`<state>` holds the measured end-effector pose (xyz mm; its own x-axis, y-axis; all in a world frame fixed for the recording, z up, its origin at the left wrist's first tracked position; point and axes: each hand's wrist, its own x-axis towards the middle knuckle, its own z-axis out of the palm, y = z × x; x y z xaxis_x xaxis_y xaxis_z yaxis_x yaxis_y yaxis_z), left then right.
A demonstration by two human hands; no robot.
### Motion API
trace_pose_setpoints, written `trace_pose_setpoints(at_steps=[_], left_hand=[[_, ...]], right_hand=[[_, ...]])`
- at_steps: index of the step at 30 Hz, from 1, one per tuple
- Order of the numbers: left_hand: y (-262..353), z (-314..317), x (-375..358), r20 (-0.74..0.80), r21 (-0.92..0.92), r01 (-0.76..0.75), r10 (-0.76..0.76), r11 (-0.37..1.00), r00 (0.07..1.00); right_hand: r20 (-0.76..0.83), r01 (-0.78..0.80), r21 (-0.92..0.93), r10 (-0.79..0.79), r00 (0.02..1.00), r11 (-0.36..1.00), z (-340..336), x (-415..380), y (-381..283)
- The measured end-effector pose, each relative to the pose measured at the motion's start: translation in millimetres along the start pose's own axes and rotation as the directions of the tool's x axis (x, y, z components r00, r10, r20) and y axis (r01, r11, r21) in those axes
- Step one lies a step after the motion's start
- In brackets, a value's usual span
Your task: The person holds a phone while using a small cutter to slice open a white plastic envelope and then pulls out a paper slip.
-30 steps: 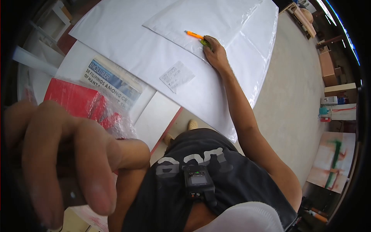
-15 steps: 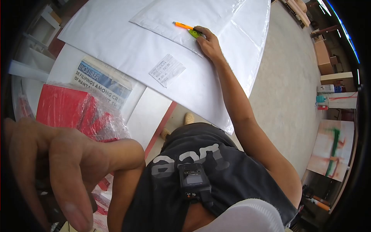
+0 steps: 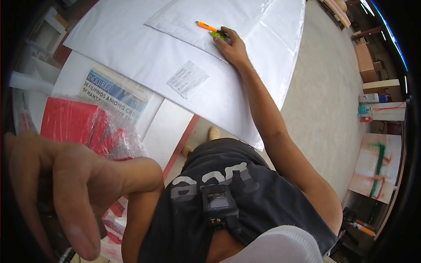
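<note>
Large in the lower left, close to the camera, my left hand (image 3: pixel 83 184) has its fingers bent downward and apart, with nothing visible held in them. My right hand (image 3: pixel 233 47) rests on white plastic-wrapped sheets (image 3: pixel 144 57), its thumb and fingers closed around a small green object (image 3: pixel 215 35). An orange pen-like tool (image 3: pixel 205 26) lies beside it, its dark end near my fingertips. A clear packet (image 3: pixel 187 79) with printed text lies on the sheets, left of my right forearm.
A newspaper (image 3: pixel 116 92) and red plastic-wrapped pieces (image 3: pixel 70 120) are at the left. Concrete floor (image 3: pixel 320 87) runs along the right, beside shelves and a paint-marked board (image 3: pixel 376 168). A small device (image 3: pixel 218 204) hangs at my chest.
My right thumb has shifted left over the green object, which is now more covered. The orange tool appears slightly higher and further left. My left hand has barely changed.
</note>
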<state>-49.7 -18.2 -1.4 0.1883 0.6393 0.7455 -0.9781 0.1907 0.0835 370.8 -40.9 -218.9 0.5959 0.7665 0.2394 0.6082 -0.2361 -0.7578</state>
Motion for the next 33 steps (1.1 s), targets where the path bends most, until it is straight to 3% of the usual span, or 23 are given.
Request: trace_pose_setpoints(at_steps=[7,13,17,19,26,28,31,33], left_hand=[[4,-4,1,0.019,-0.006,0.003,-0.003,1.0,1.0],[0,-2,2,0.07,0.085,0.028,-0.034,0.996,0.997],[2,3,10,0.026,0.077,0.105,-0.107,0.991,0.994],[1,0,15,0.148,0.133,0.157,-0.177,0.978,0.973],[-1,1,11,0.086,0.101,0.13,-0.139,0.986,0.987],[2,-1,11,0.062,0.092,0.055,-0.061,0.994,0.996],[3,0,14,0.128,0.129,0.111,-0.127,0.985,0.984],[0,5,11,0.069,0.12,0.069,-0.077,0.99,0.995]], right_hand=[[-0.029,-0.042,-0.15,0.038,0.999,0.988,6,7,-6],[-0.039,0.008,-0.142,-0.014,0.999,0.99,8,5,-4],[-0.048,0.052,-0.151,-0.06,0.997,0.987,9,3,-3],[-0.069,0.103,-0.148,-0.115,0.991,0.983,11,2,-3],[-0.075,0.196,-0.226,-0.218,0.973,0.954,14,-1,-3],[-0.061,0.218,-0.256,-0.241,0.969,0.942,13,-2,-5],[-0.058,0.222,-0.261,-0.245,0.968,0.939,13,0,-2],[-0.052,0.219,-0.25,-0.239,0.97,0.943,13,0,-3]])
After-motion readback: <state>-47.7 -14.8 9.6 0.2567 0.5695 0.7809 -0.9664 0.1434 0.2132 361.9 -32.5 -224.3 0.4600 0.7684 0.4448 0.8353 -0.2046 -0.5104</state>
